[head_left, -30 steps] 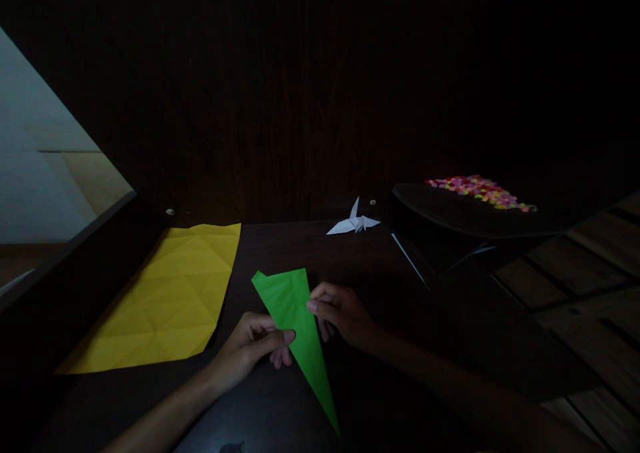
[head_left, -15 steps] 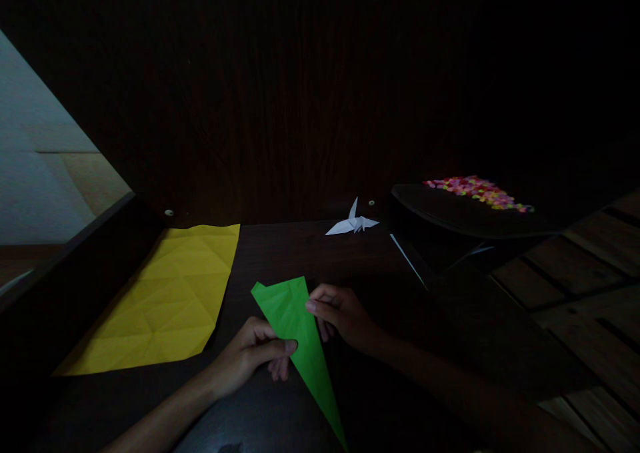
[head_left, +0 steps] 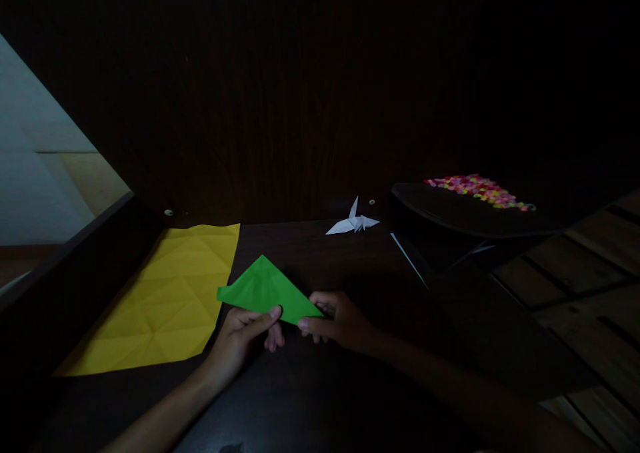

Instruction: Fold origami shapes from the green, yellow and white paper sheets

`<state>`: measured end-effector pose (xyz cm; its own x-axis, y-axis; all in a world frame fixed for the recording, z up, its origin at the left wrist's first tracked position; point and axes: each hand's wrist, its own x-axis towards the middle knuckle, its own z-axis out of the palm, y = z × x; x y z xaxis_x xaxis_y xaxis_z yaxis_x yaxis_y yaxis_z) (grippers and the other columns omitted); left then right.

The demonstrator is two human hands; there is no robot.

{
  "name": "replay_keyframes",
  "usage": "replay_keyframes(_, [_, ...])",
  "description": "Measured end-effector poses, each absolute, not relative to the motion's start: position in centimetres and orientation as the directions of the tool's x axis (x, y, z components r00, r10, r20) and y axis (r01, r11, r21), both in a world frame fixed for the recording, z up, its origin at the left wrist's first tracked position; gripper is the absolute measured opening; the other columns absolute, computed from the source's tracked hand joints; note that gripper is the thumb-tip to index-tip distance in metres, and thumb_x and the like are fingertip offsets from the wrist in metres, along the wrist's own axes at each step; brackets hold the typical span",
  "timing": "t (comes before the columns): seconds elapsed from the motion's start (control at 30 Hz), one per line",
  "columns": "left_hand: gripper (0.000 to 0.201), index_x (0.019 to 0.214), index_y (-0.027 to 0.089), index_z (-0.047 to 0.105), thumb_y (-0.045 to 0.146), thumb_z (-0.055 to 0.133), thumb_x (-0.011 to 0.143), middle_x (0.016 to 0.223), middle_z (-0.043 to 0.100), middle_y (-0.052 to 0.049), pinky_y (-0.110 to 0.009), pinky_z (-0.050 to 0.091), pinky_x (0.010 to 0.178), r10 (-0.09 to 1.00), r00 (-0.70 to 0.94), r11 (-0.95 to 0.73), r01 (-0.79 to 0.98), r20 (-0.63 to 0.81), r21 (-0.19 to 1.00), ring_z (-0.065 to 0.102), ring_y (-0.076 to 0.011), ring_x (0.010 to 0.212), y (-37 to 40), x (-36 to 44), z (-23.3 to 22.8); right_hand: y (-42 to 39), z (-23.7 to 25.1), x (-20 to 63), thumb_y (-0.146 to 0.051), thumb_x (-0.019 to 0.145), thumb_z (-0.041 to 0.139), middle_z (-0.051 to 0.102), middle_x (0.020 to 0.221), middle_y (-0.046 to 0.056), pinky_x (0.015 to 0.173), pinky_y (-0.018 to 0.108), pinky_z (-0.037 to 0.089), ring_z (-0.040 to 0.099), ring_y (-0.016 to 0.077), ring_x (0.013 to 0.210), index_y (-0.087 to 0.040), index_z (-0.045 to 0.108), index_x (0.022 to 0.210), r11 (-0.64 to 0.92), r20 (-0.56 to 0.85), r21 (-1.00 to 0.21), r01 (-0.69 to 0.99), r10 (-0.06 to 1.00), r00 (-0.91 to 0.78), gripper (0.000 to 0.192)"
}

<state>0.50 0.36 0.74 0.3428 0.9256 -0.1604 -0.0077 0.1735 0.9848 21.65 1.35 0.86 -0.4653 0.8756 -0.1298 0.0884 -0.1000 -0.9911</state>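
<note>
The green paper [head_left: 265, 290] has gone from a long spike to a short triangle, just right of the yellow sheet [head_left: 165, 300]. Left hand [head_left: 245, 336] and right hand [head_left: 337, 320] both pinch its near edge above the table [head_left: 310, 253].

My view is very dim and underexposed; most of the frame sinks into near-black. The only light reaches me from the pale opening at the far left. The yellow sheet [head_left: 165, 300] and green paper [head_left: 263, 290] stay readable, both forearms fade into shadow, and straight edges bow toward the corners.
</note>
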Motion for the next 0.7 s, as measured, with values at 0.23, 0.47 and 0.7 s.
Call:
replay_keyframes(0.23, [0.05, 0.055, 0.014, 0.072, 0.052, 0.064, 0.086, 0.05, 0.063, -0.004, -0.026, 0.04, 0.054, 0.943, 0.3, 0.143, 0.036, -0.147, 0.989, 0.055, -0.0134, 0.05, 0.5, 0.5, 1.1, 1.8, 0.7, 22.1, -0.046, 0.073, 0.077, 0.067, 0.063, 0.001, 0.045, 0.019, 0.041, 0.056, 0.0093, 0.049, -0.015, 0.064, 0.072, -0.131, -0.168, -0.985, 0.11, 0.854, -0.492, 0.034])
replay_keyframes(0.47, [0.051, 0.056, 0.015, 0.073, 0.052, 0.06, 0.088, 0.051, 0.063, -0.004, -0.026, 0.041, 0.055, 0.944, 0.304, 0.114, 0.058, -0.126, 0.992, 0.055, -0.0137, 0.051, 0.5, 0.3, 0.7, 2.4, 1.0, 22.7, -0.048, 0.068, 0.081, 0.067, 0.062, 0.001, 0.045, 0.02, 0.042, 0.058, 0.0103, 0.049, -0.014, 0.064, 0.07, -0.185, -0.221, -0.975, 0.121, 0.828, -0.515, 0.038])
replay_keyframes(0.7, [0.053, 0.055, 0.015, 0.073, 0.054, 0.059, 0.088, 0.051, 0.063, -0.005, -0.027, 0.042, 0.055, 0.943, 0.305, 0.124, 0.056, -0.135, 0.991, 0.056, -0.0143, 0.051, 0.4, 0.2, 0.8, 2.8, 0.9, 23.1, -0.049, 0.07, 0.08, 0.068, 0.062, 0.002, 0.047, 0.021, 0.043, 0.059, 0.011, 0.05, -0.014, 0.063, 0.069, -0.164, -0.197, -0.98, 0.108, 0.806, -0.559, 0.038])
